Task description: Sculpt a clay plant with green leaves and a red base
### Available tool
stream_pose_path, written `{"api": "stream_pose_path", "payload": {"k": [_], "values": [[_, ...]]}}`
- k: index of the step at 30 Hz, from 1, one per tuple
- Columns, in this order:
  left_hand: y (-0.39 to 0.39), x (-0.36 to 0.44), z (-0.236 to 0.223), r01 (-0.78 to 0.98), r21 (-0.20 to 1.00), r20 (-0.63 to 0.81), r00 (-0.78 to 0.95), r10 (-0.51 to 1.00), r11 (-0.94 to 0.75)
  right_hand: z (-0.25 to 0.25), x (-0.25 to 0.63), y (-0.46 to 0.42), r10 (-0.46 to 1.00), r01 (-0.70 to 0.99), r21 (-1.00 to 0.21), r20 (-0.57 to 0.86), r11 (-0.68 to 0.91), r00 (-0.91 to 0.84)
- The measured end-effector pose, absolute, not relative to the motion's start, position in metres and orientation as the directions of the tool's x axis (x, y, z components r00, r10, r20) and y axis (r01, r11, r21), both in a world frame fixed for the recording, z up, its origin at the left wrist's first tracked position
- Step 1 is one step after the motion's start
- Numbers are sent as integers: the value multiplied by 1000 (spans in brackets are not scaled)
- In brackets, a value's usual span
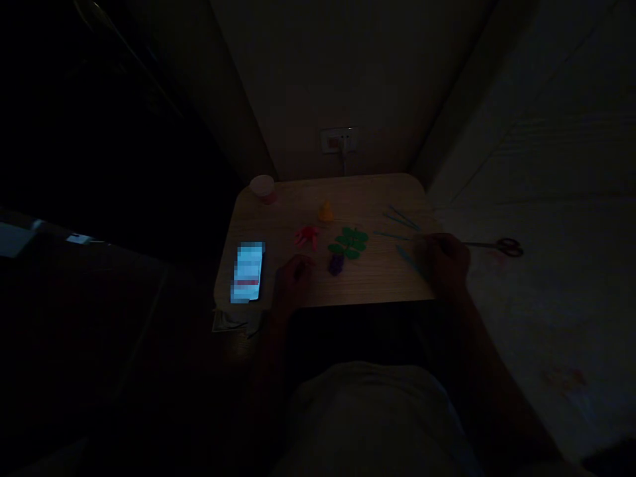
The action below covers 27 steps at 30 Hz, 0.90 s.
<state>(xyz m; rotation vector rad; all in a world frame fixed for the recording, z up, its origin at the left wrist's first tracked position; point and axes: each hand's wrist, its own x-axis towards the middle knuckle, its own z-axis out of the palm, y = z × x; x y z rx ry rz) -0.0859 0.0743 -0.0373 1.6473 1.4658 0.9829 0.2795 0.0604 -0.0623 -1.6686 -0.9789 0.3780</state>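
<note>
The picture is very dark. My left hand (295,278) rests at the table's front edge with loosely curled fingers and nothing visible in them. Just beyond it lies a red piece with finger-like prongs (307,236); to its right is a small purple cluster (336,264). Green leaf-shaped pieces (350,242) lie in the middle, and a yellow-orange stacked lump (326,212) sits behind them. At the right edge my right hand (447,262) is closed, its fingertips at the end of a thin blue-green stick (392,236). A wider blue strip (408,258) runs toward that hand.
Two more thin sticks (402,217) lie at the table's right. Scissors (507,246) rest on the pale surface beyond that edge. A lit phone (247,271) and a pale cup (263,187) are on the left. Behind the table (293,192) is a wall socket (339,140) with a plug.
</note>
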Motion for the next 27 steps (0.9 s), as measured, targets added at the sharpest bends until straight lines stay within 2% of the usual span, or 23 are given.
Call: {"api": "stream_pose_path", "payload": {"k": [4, 11, 20, 27], "values": [[73, -87, -39, 456, 881, 99, 83, 992, -126, -60, 278, 59, 770, 433, -901, 246, -43, 589], [70, -85, -35, 465, 870, 135, 91, 987, -162, -58, 274, 58, 789, 411, -908, 191, -84, 584], [71, -89, -46, 514, 838, 202, 24, 979, -186, -48, 270, 54, 806, 455, -879, 164, -142, 569], [67, -91, -42, 494, 852, 209, -18, 978, -173, -57, 274, 57, 810, 441, -893, 193, -88, 553]]}}
